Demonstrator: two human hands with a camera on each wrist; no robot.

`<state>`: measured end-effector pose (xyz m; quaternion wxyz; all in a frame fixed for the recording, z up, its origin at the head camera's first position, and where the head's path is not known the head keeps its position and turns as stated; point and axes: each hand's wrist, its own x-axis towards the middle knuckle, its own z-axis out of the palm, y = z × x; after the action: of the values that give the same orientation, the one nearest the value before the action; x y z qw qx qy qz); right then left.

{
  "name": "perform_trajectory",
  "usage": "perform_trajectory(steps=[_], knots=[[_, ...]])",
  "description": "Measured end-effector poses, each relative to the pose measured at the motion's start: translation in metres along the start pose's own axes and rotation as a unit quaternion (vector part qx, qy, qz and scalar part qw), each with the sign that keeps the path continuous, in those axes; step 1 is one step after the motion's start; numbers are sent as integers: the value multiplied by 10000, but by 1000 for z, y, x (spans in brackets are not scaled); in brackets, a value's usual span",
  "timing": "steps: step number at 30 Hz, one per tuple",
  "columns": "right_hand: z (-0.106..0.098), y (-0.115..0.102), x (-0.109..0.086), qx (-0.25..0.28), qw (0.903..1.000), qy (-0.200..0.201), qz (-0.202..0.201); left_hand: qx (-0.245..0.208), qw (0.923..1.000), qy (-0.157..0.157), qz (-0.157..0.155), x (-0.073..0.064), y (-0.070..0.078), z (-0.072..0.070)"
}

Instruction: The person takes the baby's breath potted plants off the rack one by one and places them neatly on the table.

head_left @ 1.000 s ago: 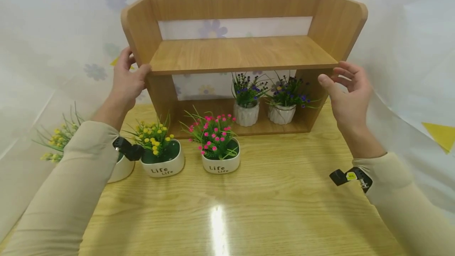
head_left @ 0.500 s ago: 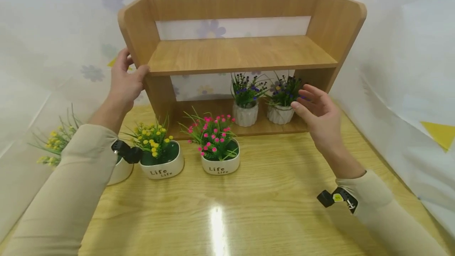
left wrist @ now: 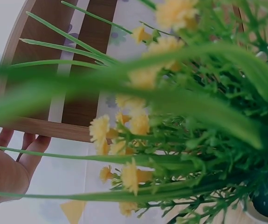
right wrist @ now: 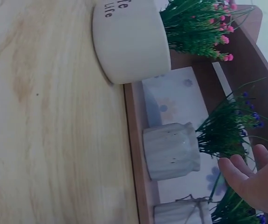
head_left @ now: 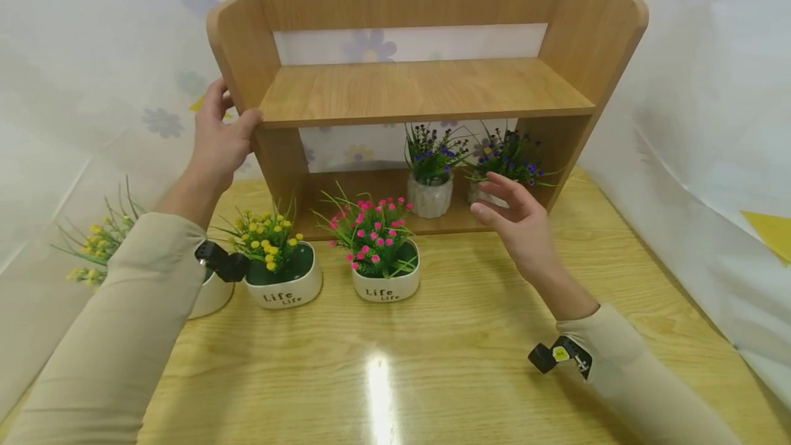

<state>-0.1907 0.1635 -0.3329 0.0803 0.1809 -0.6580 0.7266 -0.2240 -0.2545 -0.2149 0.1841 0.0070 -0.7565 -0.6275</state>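
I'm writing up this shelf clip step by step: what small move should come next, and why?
Probably bring the right hand to the pink plant: that hand holds nothing, the plant is the nearest one on the table, and the left hand grips the shelf.

The right hand [head_left: 522,229] is away from the right end of the shelf unit [head_left: 608,53], where it is a second ago, and is lower and farther left. Its fingers [head_left: 509,187] now come in front of the right-hand white pot [head_left: 480,192], covering much of a pot that shows whole at first. The shelf's right front edge, partly behind the hand a second ago, now shows clear of it. The right sleeve [head_left: 643,376] and the wrist camera [head_left: 544,358] have shifted left and toward the person too.
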Motion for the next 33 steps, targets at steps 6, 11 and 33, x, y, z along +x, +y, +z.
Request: perform_trajectory(steps=[6,11,33], knots=[[5,13,2,-389,9989,-95,263,17,10000,-15,26,-1,0,0],[9,27,9,-902,9949,-8,449,-54,10000,-20,11,-2,1,0],[33,74,49,-2142,9742,416,570,-81,9999,81,-35,-5,-2,-5]])
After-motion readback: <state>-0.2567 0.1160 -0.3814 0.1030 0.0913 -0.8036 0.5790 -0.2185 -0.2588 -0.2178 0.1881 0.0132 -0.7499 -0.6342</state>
